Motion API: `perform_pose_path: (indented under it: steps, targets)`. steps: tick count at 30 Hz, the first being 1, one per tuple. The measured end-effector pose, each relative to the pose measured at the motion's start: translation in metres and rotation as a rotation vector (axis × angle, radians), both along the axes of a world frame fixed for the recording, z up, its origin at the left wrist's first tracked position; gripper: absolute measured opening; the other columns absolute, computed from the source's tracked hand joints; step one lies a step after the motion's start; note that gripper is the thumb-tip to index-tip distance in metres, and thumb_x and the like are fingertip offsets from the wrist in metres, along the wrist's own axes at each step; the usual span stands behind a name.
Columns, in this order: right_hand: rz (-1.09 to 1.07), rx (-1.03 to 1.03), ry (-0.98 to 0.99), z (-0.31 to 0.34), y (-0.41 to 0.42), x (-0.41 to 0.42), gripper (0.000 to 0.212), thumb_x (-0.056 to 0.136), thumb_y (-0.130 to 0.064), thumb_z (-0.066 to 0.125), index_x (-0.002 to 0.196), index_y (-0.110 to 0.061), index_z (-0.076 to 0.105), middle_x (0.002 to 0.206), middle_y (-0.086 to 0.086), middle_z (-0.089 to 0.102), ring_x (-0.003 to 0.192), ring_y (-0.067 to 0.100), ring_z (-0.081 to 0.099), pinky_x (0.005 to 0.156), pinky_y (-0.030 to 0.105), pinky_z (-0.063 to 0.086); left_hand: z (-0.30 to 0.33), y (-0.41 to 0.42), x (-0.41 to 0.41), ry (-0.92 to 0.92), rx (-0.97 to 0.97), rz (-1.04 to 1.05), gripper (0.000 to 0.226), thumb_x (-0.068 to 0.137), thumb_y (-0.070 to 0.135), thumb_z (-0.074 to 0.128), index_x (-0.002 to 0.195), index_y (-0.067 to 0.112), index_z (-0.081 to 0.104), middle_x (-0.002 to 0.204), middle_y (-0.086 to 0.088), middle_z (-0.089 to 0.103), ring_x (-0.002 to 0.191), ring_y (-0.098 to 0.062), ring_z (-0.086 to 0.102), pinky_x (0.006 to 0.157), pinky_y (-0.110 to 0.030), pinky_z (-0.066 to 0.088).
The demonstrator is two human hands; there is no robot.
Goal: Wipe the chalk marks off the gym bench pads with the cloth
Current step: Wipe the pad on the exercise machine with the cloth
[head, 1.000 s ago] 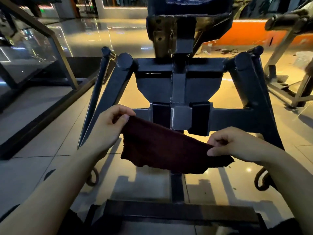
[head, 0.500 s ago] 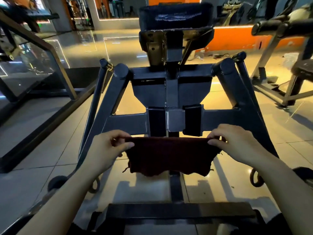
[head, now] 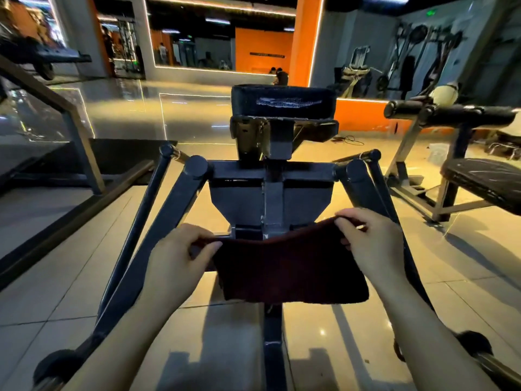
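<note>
Since the earlier frames, both hands had raised the cloth (head: 290, 270) and evened it out; the view had tilted up too, so the pad (head: 283, 100) ahead now showed in full. One second before, the cloth sagged slantwise, its right corner low; now its top edge ran almost level between the two hands.

At this moment the left hand (head: 180, 259) pinched the cloth's upper left corner between thumb and curled fingers, and the right hand (head: 369, 244) gripped the upper right corner the same way. The cloth hung free below them, in front of the dark metal frame (head: 270, 193), touching no pad.

Chalk marks (head: 287, 102) lay as a pale streak across the near face of the pad, which sat atop the frame, well beyond the cloth. A second padded bench (head: 485, 179) stood off to the right, also pale-streaked, though whether that was chalk could not be told.

The cloth looked light, limp and somewhat coarse; it drooped in a shallow curve between the corners and would fold wherever it was not held. Bunching or folding it into one palm would probably give a firmer wiping face than corner grips. Wiping had apparently not yet begun.
</note>
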State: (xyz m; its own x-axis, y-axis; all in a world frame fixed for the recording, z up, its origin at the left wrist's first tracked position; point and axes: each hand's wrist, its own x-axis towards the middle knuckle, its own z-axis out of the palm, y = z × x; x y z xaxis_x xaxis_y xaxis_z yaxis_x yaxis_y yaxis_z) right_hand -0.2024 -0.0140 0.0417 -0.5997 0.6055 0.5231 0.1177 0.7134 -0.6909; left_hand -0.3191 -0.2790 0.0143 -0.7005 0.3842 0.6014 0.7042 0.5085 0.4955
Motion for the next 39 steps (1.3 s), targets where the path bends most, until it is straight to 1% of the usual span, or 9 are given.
perform_pose_path:
  steps: [3, 8, 12, 14, 17, 21, 24, 31, 39]
  targets:
    - [-0.002, 0.05, 0.12, 0.049, 0.008, -0.029, 0.017, 0.092, -0.018, 0.064, 0.105, -0.02, 0.074, 0.098, -0.005, 0.071, 0.09, 0.014, 0.067, 0.087, 0.039, 0.056, 0.033, 0.017, -0.014, 0.047, 0.059, 0.001, 0.011, 0.084, 0.019, 0.069, 0.094, 0.02, 0.066, 0.089, 0.011, 0.059, 0.081, 0.005, 0.053, 0.068, -0.012, 0.038]
    - [-0.053, 0.21, 0.436, 0.136, 0.015, -0.079, 0.023, 0.095, -0.014, 0.058, 0.115, -0.016, 0.068, 0.107, -0.008, 0.066, 0.103, 0.012, 0.06, 0.084, 0.006, 0.036, 0.083, 0.051, -0.044, 0.145, 0.142, -0.001, 0.012, 0.086, 0.021, 0.069, 0.097, 0.018, 0.068, 0.093, 0.007, 0.061, 0.084, -0.008, 0.057, 0.072, -0.024, 0.048]
    - [0.073, 0.343, 0.255, 0.125, 0.017, -0.135, 0.061, 0.096, -0.012, 0.055, 0.151, -0.017, 0.029, 0.146, 0.007, 0.048, 0.132, 0.019, 0.045, 0.107, 0.026, 0.036, 0.087, 0.07, -0.075, 0.183, 0.134, 0.03, 0.015, 0.086, 0.024, 0.068, 0.1, 0.016, 0.065, 0.1, 0.007, 0.056, 0.092, -0.015, 0.057, 0.074, -0.028, 0.047]
    - [0.012, 0.541, 0.082, 0.092, 0.024, -0.16, 0.066, 0.1, -0.022, 0.048, 0.155, -0.014, 0.014, 0.161, 0.008, 0.016, 0.149, 0.022, 0.013, 0.121, 0.041, 0.018, 0.074, 0.071, -0.093, 0.139, 0.088, 0.043, 0.028, 0.088, 0.036, 0.063, 0.111, 0.019, 0.062, 0.114, 0.004, 0.055, 0.104, -0.015, 0.054, 0.082, -0.024, 0.042]
    - [-0.046, 0.675, 0.038, 0.066, 0.04, -0.175, 0.065, 0.103, -0.04, 0.03, 0.154, -0.017, -0.003, 0.161, 0.002, -0.01, 0.147, 0.013, -0.018, 0.121, 0.032, -0.01, 0.057, 0.065, -0.117, 0.136, 0.06, 0.076, 0.045, 0.092, 0.051, 0.05, 0.124, 0.02, 0.057, 0.131, 0.0, 0.051, 0.121, -0.015, 0.046, 0.096, -0.026, 0.034]
    - [-0.059, 0.762, 0.049, 0.064, 0.048, -0.177, 0.063, 0.102, -0.047, 0.019, 0.154, -0.017, 0.0, 0.162, 0.003, -0.004, 0.149, 0.013, -0.013, 0.121, 0.03, -0.009, 0.045, 0.066, -0.152, 0.265, 0.038, 0.166, 0.048, 0.094, 0.046, 0.037, 0.132, 0.02, 0.049, 0.14, -0.006, 0.047, 0.131, -0.023, 0.039, 0.106, -0.043, 0.032]
    - [-0.061, 0.782, 0.085, 0.068, 0.054, -0.177, 0.061, 0.103, -0.05, 0.012, 0.155, -0.019, 0.001, 0.163, 0.002, -0.002, 0.15, 0.014, -0.009, 0.121, 0.034, -0.005, 0.029, 0.073, -0.184, 0.28, -0.152, 0.215, 0.052, 0.098, 0.05, 0.027, 0.141, 0.024, 0.039, 0.15, -0.008, 0.039, 0.142, -0.025, 0.025, 0.115, -0.051, 0.02]
    - [-0.213, 0.802, 0.205, 0.094, 0.016, -0.221, 0.068, 0.103, -0.052, 0.016, 0.153, -0.006, 0.019, 0.16, 0.014, 0.019, 0.149, 0.03, 0.012, 0.12, 0.048, -0.001, 0.01, 0.08, -0.207, 0.383, -0.271, 0.296, 0.055, 0.099, 0.043, 0.026, 0.148, 0.02, 0.034, 0.155, -0.007, 0.029, 0.147, -0.024, 0.016, 0.121, -0.043, 0.0]
    - [0.066, 1.078, 0.18, 0.097, -0.011, -0.234, 0.063, 0.102, -0.045, 0.032, 0.153, -0.009, 0.021, 0.161, 0.012, 0.018, 0.15, 0.024, 0.009, 0.122, 0.044, 0.003, 0.01, 0.077, -0.202, 0.362, -0.306, 0.336, 0.056, 0.101, 0.043, 0.017, 0.148, 0.018, 0.036, 0.153, -0.009, 0.034, 0.146, -0.024, 0.019, 0.12, -0.045, 0.004]
